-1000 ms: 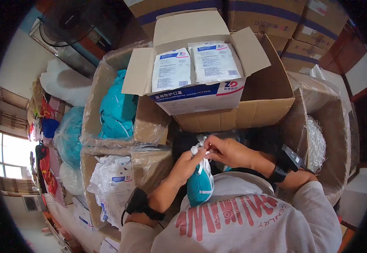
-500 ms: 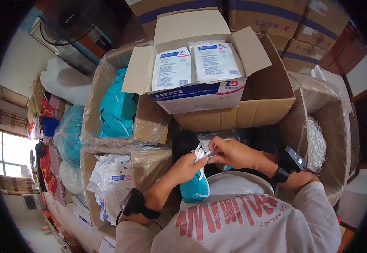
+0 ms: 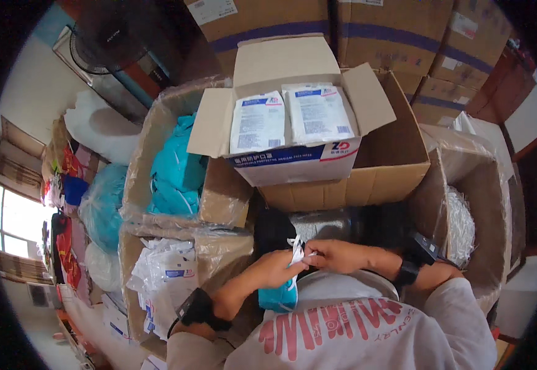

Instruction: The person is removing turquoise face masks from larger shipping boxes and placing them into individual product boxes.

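Close to my body, my left hand (image 3: pixel 277 269) is closed round the white straps of a teal face mask (image 3: pixel 278 298), which hangs below the hand. My right hand (image 3: pixel 329 255) meets it from the other side, its fingertips pinched at the white strap (image 3: pixel 297 246) beside my left thumb. The exact grip of the right fingertips is small and partly hidden. To the left, a carton lined with clear plastic holds a pile of teal masks (image 3: pixel 176 169). Nearer, another carton holds loose white printed pouches (image 3: pixel 173 265).
Ahead stands an open printed box (image 3: pixel 305 171) with two stacks of white packets (image 3: pixel 319 114), resting on a larger brown carton (image 3: pixel 398 166). At right, a lined carton holds a bundle of white strips (image 3: pixel 460 225). Stacked cartons (image 3: pixel 391 46) and a fan (image 3: pixel 105 46) stand behind.
Both hands have come lower and nearer my body with the mask, still together at the straps. The boxes ahead sit lower in the picture as the view shifts.
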